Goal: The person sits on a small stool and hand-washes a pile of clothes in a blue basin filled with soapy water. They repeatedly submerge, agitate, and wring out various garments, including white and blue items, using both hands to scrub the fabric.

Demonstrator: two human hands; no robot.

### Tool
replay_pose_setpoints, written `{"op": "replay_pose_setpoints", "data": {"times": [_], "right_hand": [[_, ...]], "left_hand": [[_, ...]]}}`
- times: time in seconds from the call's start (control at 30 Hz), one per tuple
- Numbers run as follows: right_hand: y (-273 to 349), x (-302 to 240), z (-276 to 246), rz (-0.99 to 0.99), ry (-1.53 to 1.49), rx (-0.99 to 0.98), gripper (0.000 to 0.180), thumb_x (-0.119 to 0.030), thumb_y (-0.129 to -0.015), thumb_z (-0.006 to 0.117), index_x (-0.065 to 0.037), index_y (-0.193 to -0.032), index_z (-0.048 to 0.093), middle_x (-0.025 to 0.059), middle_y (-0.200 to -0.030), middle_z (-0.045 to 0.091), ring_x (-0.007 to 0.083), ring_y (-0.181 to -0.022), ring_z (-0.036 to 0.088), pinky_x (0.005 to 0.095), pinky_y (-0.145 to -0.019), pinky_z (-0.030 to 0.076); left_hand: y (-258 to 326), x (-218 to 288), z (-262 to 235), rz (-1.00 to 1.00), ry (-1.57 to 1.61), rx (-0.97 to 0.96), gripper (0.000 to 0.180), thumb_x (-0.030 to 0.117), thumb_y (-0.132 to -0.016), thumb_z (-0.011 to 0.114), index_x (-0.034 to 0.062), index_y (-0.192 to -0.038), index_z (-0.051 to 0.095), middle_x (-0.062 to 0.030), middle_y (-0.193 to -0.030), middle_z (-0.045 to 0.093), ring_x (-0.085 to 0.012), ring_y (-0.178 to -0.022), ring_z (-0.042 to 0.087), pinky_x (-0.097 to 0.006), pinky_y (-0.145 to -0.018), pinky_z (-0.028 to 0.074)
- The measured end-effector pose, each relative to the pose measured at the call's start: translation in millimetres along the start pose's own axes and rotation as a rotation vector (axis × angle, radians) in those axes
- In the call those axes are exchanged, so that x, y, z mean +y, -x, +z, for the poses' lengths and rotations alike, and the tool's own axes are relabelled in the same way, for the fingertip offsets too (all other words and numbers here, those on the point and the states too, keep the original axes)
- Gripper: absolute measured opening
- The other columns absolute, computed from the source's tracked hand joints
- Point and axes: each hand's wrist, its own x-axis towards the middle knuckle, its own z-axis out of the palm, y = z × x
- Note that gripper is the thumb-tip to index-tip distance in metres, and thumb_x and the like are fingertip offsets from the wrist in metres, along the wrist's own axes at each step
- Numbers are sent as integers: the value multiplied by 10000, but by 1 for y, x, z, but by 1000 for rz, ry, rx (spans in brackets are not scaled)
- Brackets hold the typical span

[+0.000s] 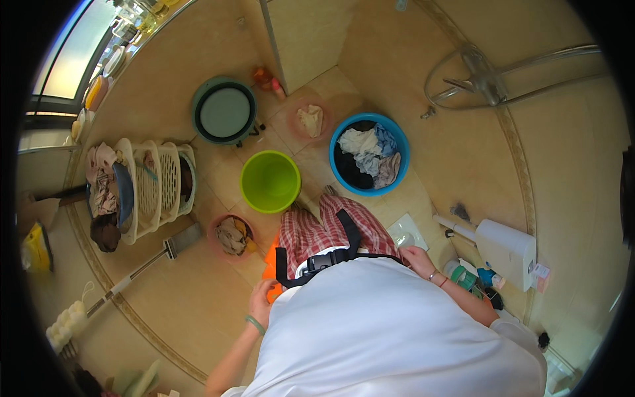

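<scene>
My left hand [260, 299], with a green bangle on its wrist, is at my left hip with its fingers curled in. It is against an orange thing [270, 264] half hidden by my clothes; what the fingers hold is hidden. On the other side, my right hand [417, 262] is closed at the edge of my red checked trousers [356, 225], seeming to pinch the cloth. In front of my legs stand a lime green bucket [270, 182] and a blue tub [403, 165] with white, blue and dark clothes [367, 151] heaped in it.
Pink basins with cloths [231, 236] [310, 121] sit on the tiled floor. A grey-green basin [225, 111] is at the back left. To the left are a white rack [151, 182] and a squeegee [170, 248]. A shower mixer [485, 76] is on the right wall, above a white box-shaped thing [506, 251].
</scene>
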Motion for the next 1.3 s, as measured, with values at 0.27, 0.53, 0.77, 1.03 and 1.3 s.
{"op": "replay_pose_setpoints", "data": {"times": [0.27, 0.53, 0.77, 1.03, 1.3], "right_hand": [[47, -90, -18, -491, 301, -191, 141, -125, -815, 692, -30, -868, 603, 45, -767, 628, 101, -673, 602, 245, -631, 499], [33, -121, -9, -718, 658, -279, 126, -145, -828, 627, -55, -907, 587, 94, -808, 625, 224, -728, 618, 313, -671, 499], [15, -100, 0, -1001, 782, -172, 182, -142, -809, 594, -75, -978, 594, 117, -785, 625, 288, -705, 612, 318, -628, 492], [37, -127, 31, -1048, 565, -192, 171, -144, -793, 628, -65, -943, 646, 142, -776, 631, 297, -707, 637, 310, -606, 483], [47, -92, 22, -918, 494, -128, 132, -99, -805, 612, -55, -927, 640, 113, -793, 642, 267, -719, 636, 317, -637, 493]], "left_hand": [[-35, 71, -22, 327, -108, -2, 399, 291, -711, 748, 92, -1026, 606, -64, -958, 592, -247, -916, 557, -353, -811, 377], [-62, 111, -42, 309, -314, -295, 439, 337, -781, 685, 78, -1120, 582, -94, -930, 639, -285, -845, 622, -405, -756, 489], [-66, 111, -42, 226, -442, -418, 432, 370, -859, 574, 24, -1118, 561, -215, -903, 654, -383, -864, 623, -462, -749, 494], [-44, 66, -47, 195, -140, -424, 398, 314, -831, 608, 20, -1098, 582, -251, -890, 642, -393, -835, 627, -427, -756, 503], [-42, 52, -30, 120, -147, -453, 414, 283, -806, 638, 78, -1155, 552, -234, -926, 646, -381, -860, 635, -418, -751, 505]]}}
